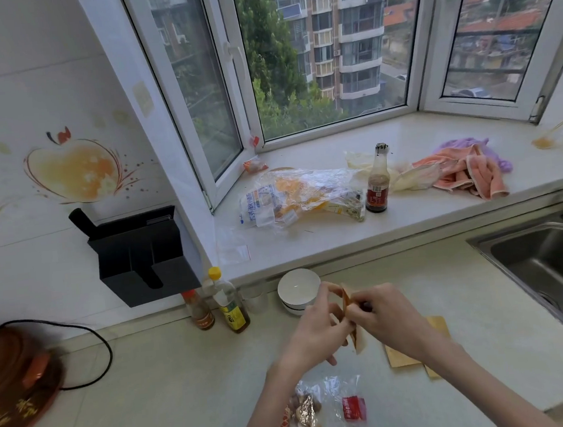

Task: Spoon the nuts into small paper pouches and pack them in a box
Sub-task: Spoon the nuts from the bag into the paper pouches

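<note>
Nearest: clear bag of nuts [321,412] lying on the counter [159,390] at the near edge. Above it, left hand [318,326] and right hand [383,317] both pinch one paper pouch [352,323], held off the counter, long axis upright, edge-on to view. Spare pouches [404,356] lie flat just right. White bowl [298,291] beyond. Sink [554,276] far right; bare counter left.

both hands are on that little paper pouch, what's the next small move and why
Probably spread the paper pouch open at its mouth. Both the left hand and right hand pinch it above the counter, and it looks flat, edge-on to the camera. The bag of nuts lies nearer the person, and no spoon is visible.
</note>
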A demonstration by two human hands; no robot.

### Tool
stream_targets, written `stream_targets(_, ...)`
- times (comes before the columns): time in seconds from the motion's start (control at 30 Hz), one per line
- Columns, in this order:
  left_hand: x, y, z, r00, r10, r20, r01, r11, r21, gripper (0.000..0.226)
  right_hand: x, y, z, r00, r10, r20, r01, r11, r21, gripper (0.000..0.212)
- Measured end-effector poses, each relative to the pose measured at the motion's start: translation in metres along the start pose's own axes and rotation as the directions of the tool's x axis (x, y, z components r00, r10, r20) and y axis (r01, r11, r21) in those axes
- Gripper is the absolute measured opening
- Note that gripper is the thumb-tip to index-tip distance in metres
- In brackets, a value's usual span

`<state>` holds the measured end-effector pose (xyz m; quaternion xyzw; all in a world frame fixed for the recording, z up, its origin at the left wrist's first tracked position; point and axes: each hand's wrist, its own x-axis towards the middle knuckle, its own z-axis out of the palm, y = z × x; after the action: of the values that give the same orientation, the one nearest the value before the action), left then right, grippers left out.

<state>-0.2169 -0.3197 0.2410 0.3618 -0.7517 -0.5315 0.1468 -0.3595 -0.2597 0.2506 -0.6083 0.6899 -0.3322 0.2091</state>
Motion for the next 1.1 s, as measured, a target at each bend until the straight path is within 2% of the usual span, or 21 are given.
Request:
stream_targets(0.07, 0.002, 0.0, 0.002, 0.996, -0.028, -0.086, 0.026, 0.999, -0.022, 0.035, -0.001, -0.003, 0.004, 1.0, 0.007, -0.025, -0.008, 0.999, -0.042, 0.036)
stream_targets(0.13, 0.004, 0.0, 0.004, 0.984, -0.012, -0.177, 0.011, 1.0, -0.011, 0.04, 0.0, -0.005, 0.007, 0.997, 0.048, -0.068, -0.049, 0.999, -0.013, 0.042)
stream_targets(0.2, 0.006, -0.001, 0.005, 0.97, 0.064, -0.235, -0.04, 0.994, 0.102, 0.04, 0.002, -0.007, 0.007, 0.989, 0.12, -0.081, -0.123, 0.992, -0.034, 0.04)
stream_targets(0.27, 0.007, -0.004, 0.006, 0.953, 0.137, -0.271, -0.082, 0.975, 0.205, 0.043, 0.005, -0.01, 0.008, 0.978, 0.196, -0.073, -0.204, 0.97, -0.131, 0.035)
stream_targets(0.4, 0.007, -0.004, 0.003, 0.926, 0.244, -0.288, -0.137, 0.929, 0.345, 0.047, 0.008, -0.006, 0.012, 0.962, 0.272, -0.034, -0.272, 0.937, -0.218, 0.041)
stream_targets(0.53, 0.008, -0.01, -0.014, 0.911, 0.206, -0.358, -0.117, 0.96, 0.256, 0.033, 0.009, 0.007, 0.006, 0.961, 0.277, -0.02, -0.273, 0.928, -0.254, 0.041)
stream_targets(0.63, 0.008, -0.011, -0.016, 0.912, 0.247, -0.328, -0.16, 0.949, 0.27, 0.029, 0.011, 0.007, 0.004, 0.97, 0.244, -0.018, -0.243, 0.957, -0.157, 0.042)
stream_targets(0.77, 0.005, -0.015, -0.004, 0.953, 0.263, -0.152, -0.222, 0.945, 0.241, 0.049, 0.01, 0.008, 0.003, 0.975, 0.224, 0.004, -0.223, 0.975, -0.005, 0.037)
stream_targets(0.87, 0.003, -0.021, -0.003, 0.961, 0.267, -0.078, -0.236, 0.93, 0.281, 0.047, 0.009, 0.014, -0.001, 0.964, 0.265, 0.041, -0.266, 0.963, 0.039, 0.032)
stream_targets(0.93, 0.001, -0.025, -0.003, 0.962, 0.27, -0.046, -0.243, 0.918, 0.312, 0.046, 0.008, 0.018, -0.002, 0.952, 0.301, 0.048, -0.304, 0.95, 0.067, 0.031)
stream_targets(1.1, -0.009, -0.026, 0.009, 0.955, 0.293, -0.049, -0.273, 0.93, 0.246, 0.054, 0.007, 0.016, 0.003, 0.938, 0.346, 0.004, -0.345, 0.935, 0.078, 0.034)
